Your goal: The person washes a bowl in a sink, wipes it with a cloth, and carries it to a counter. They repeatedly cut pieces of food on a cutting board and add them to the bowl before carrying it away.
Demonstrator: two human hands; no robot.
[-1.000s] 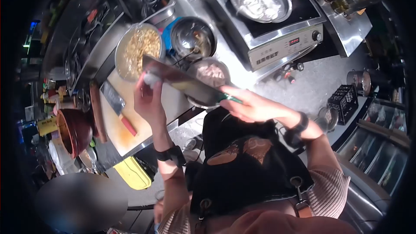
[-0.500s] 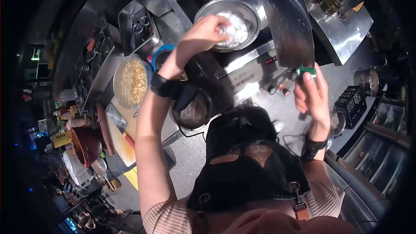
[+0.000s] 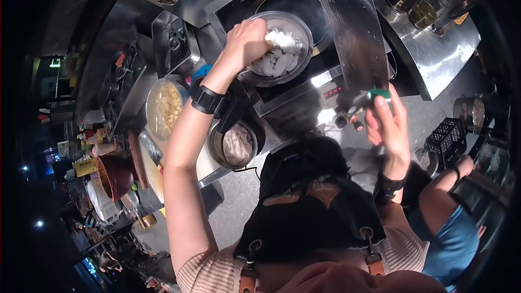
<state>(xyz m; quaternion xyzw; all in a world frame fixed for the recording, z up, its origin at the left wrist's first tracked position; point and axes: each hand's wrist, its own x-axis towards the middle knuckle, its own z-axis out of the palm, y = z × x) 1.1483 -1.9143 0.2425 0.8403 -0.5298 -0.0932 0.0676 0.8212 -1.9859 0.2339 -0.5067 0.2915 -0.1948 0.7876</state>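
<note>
Gripping a metal bowl with left hand, green-handled cleaver with right hand

A metal pot is holding pale strips at the desk's near edge. To its left, a clear bowl is holding yellowish cubes, and a cutting board is lying along that near edge. A utensil tray is standing nearer the far edge. Jars are crowding the right-hand desk's far end; another person in blue is reaching an arm out near a black crate.
</note>
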